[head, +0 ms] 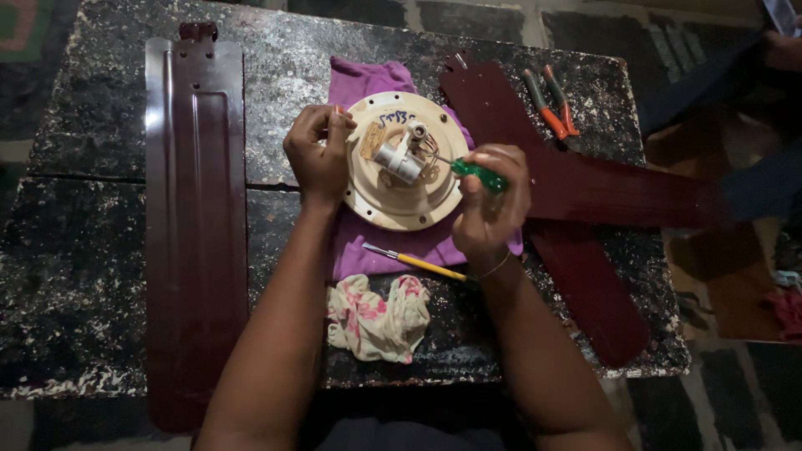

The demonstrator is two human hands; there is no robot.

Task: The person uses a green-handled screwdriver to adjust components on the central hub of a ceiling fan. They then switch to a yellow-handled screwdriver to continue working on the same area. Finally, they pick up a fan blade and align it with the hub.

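Note:
A cream round fan motor housing [407,205] lies on a purple cloth [368,80] in the middle of the dark table [83,250]. A white capacitor [398,159] and wires sit at its centre. My left hand [318,154] grips the housing's left rim. My right hand [493,205] holds a green-handled screwdriver [478,173], its tip pointing left into the wires at the centre. A yellow-handled brush [415,261] lies on the cloth just below the housing.
One dark red fan blade [195,234] lies along the table's left side; two more [585,188] cross at the right. Orange-handled pliers [551,107] rest at the back right. A flowered rag [378,317] sits near the front edge. Another person [781,50] is at the far right.

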